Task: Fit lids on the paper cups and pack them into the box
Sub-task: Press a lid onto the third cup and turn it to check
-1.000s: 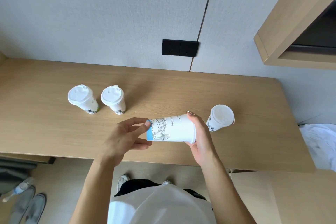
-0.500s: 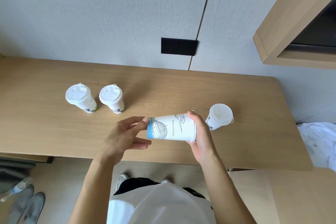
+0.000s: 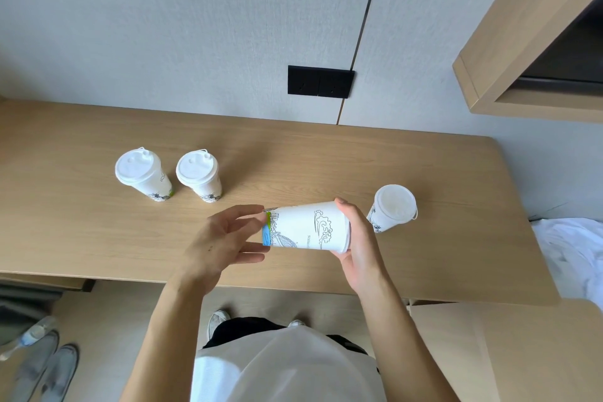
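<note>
Paper cup (image 3: 306,228), held sideways just above the bench (image 3: 81,232), has rolled about its own axis within the last second, a cloud drawing now facing up where a bridge showed. Fingers (image 3: 248,209) of the left hand (image 3: 222,245) pinch its base and the right hand (image 3: 359,245) wraps its mouth end, likely seating the lid all round. Three other cups (image 3: 197,173) stand lidded on the bench, unpacked.

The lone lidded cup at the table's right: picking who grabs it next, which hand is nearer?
Right. The right hand, holding the wide end of the sideways cup, is just beside the lone lidded cup; the left hand is at the held cup's base, farther left.
</note>
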